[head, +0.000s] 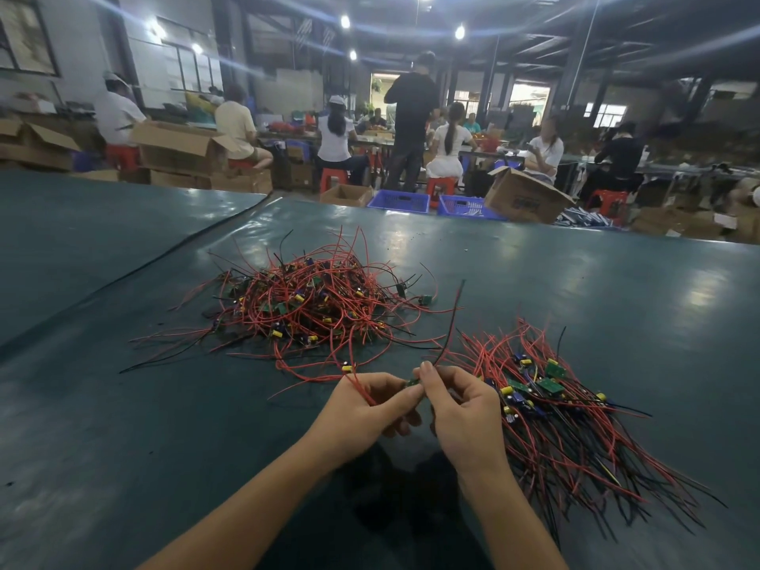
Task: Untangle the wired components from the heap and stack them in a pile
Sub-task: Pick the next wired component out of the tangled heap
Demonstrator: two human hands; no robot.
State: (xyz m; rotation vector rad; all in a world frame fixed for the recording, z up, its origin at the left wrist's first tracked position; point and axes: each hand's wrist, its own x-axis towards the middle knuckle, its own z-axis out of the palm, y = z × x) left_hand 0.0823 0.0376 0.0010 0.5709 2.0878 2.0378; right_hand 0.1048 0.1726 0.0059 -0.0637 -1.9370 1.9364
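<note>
both hands (362, 409) (460, 409) pinch 1 wired component (412, 383)

One head-worn wide-angle camera is pointed forward and down, close above the left hand (362, 409) and right hand (464, 413).

Teal table (123, 425); tangled heap (304, 306); neater pile (555, 429)
</note>
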